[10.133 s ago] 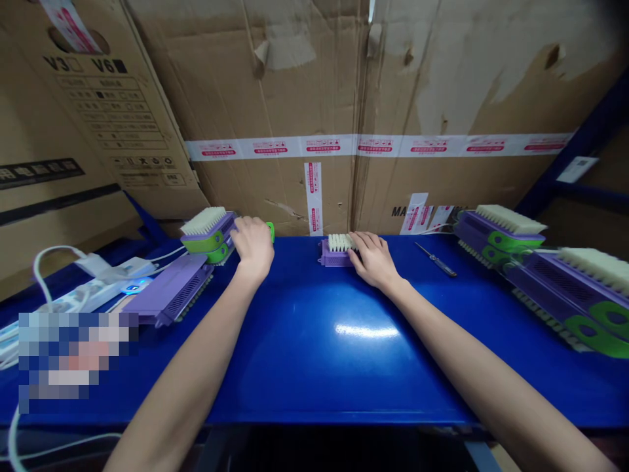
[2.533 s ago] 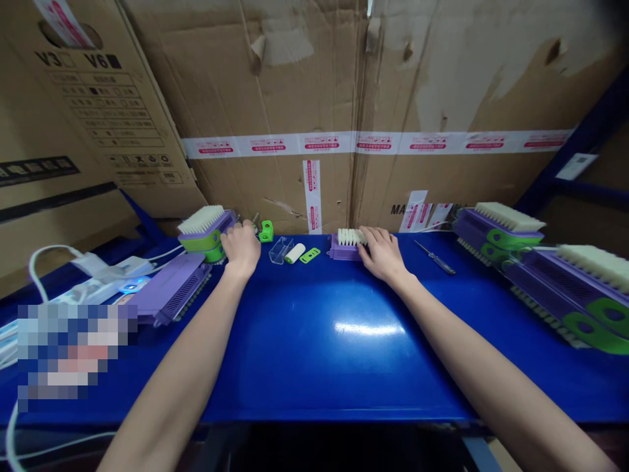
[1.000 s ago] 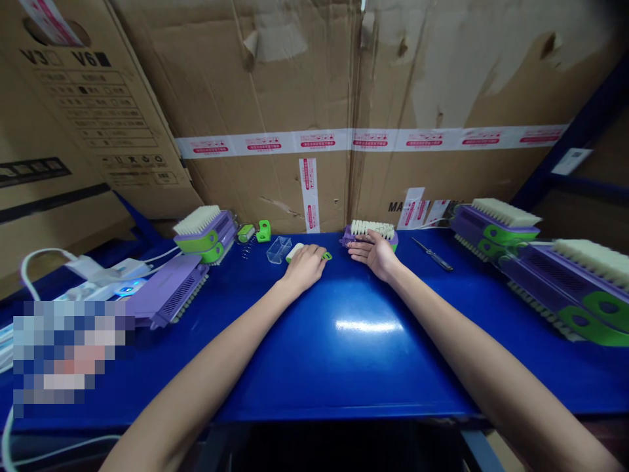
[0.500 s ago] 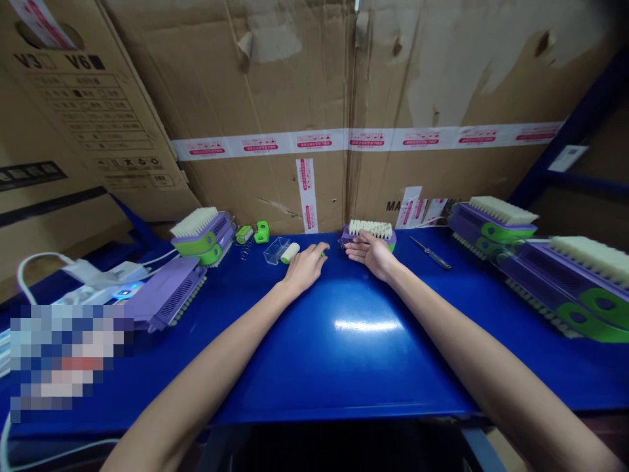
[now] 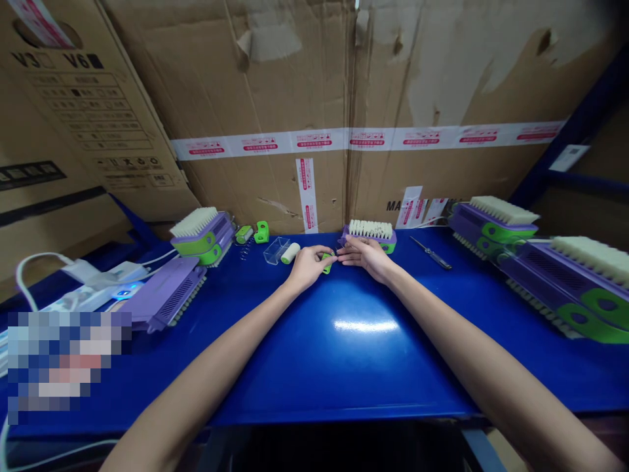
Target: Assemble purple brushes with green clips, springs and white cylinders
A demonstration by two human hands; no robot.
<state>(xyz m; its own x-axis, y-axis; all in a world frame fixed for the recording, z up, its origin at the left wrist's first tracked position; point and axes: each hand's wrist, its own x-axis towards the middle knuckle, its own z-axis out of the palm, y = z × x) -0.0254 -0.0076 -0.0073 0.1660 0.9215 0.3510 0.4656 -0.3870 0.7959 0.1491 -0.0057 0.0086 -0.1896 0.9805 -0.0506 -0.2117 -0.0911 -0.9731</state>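
Note:
My left hand (image 5: 307,265) pinches a small bright green plastic part (image 5: 327,263) above the blue table, its fingers closed around one side. My right hand (image 5: 369,257) faces it from the right with fingers stretched out, the tips close to the green part; whether they touch it I cannot tell. Just behind the right hand lies a purple and green brush (image 5: 372,229) with white bristles, partly covered by the fingers. To the left of my left hand are a cream roller-like piece with a green end (image 5: 291,253) and a small clear plastic box (image 5: 276,250).
A green bracket (image 5: 262,232), a green-and-metal piece (image 5: 244,235) and thin springs (image 5: 246,251) lie at the back left. A screwdriver-like tool (image 5: 432,254) rests at right. More purple brushes (image 5: 496,223) stand on both sides. Cardboard (image 5: 275,85) walls the back; a power strip (image 5: 93,288) sits left.
My left hand has shifted slightly right and lifted the green part into clearer view. The right hand has lowered and moved left, so the two hands are closer together.

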